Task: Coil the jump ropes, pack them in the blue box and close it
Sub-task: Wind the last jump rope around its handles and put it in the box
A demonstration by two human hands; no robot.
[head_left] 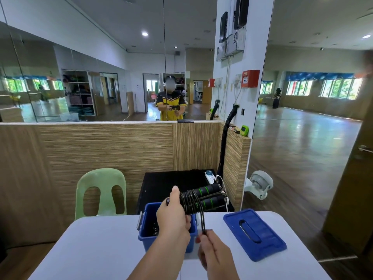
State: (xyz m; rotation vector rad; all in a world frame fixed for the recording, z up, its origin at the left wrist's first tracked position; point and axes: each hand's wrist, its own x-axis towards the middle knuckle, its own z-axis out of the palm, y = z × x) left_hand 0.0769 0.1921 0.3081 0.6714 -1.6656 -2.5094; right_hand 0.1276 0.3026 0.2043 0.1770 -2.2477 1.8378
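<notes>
Head cam shows the left hand [173,217] gripping the jump rope [203,197], black-and-green handles side by side with cord wound round them, just above the open blue box [145,229] in the lower middle of the frame. Below that, the right hand [212,249] pinches the loose cord, pulled taut. Over at lower right the lid [254,233] lies flat on the white table [101,249], apart from the box.

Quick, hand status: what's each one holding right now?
Left hand: grips the half-wound jump rope at its handles.
Right hand: pinches the loose cord loop of that rope.
</notes>
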